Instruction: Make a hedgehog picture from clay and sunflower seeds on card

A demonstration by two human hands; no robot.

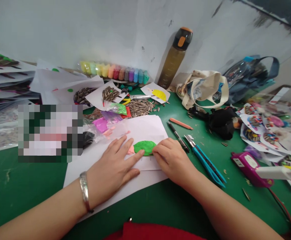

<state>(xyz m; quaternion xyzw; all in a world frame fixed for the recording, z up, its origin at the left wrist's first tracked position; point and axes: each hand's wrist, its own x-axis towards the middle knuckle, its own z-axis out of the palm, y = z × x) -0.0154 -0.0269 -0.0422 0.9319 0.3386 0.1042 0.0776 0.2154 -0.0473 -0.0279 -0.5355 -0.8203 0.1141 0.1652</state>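
1. Green worktop (22, 186) runs up to a scuffed white wall (85, 30), and a sheet of white paper (145, 128) lies under both hands.
2. On that paper sits the green clay oval (145, 147), directly between the two sets of fingertips. It is bright green, pressed flat, smooth on top and longer than it is tall.
3. A small pink clay bit (130, 150) touches the oval's left end, just above the left index finger.
4. The left hand (112, 170) lies palm down with its fingers (135, 156) loosely spread. The index tip rests on the oval's left edge, and a silver bracelet (84, 190) circles the wrist.
5. The right hand (172, 158) has its fingers (160, 150) bent and pressed together, with the tips on the oval's right end. Whether they pinch the rim or only press it, I cannot tell.
6. Just beyond the right knuckles lie a black pen (177, 136) and blue tweezers (205, 161).
7. Past the fingertips, well apart from them, is a heap of sunflower seeds (141, 107).
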